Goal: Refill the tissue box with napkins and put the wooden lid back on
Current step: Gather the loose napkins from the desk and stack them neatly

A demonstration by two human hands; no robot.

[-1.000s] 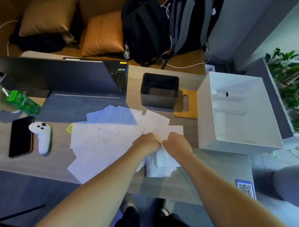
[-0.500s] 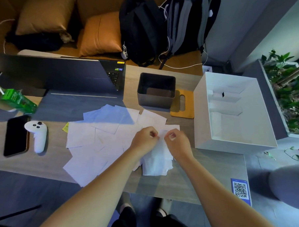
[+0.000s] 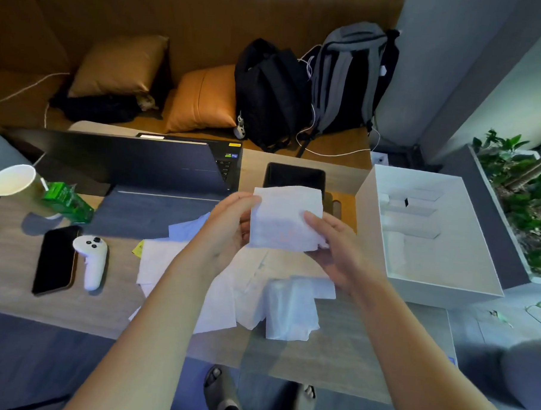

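A stack of white napkins (image 3: 285,219) is lifted above the table, held between both hands. My left hand (image 3: 231,224) grips its left edge and my right hand (image 3: 332,248) grips its right side, thumb on top. Just behind the stack stands the dark tissue box (image 3: 295,176), open at the top and partly hidden by the napkins. The wooden lid (image 3: 340,204) lies flat to the right of the box, mostly covered. More loose napkins (image 3: 228,289) are spread on the table below my hands, with a crumpled one (image 3: 289,311) near the front edge.
An open white cardboard box (image 3: 439,274) sits at the right. A laptop (image 3: 140,168) stands at the back left. A phone (image 3: 56,259), a white controller (image 3: 91,260), a green carton (image 3: 66,200) and a paper cup (image 3: 11,181) lie at the left. Backpacks and cushions rest on the sofa behind.
Both hands have lifted a stack of napkins off the pile and raised it toward the tissue box. The camera has tilted up and moved closer.
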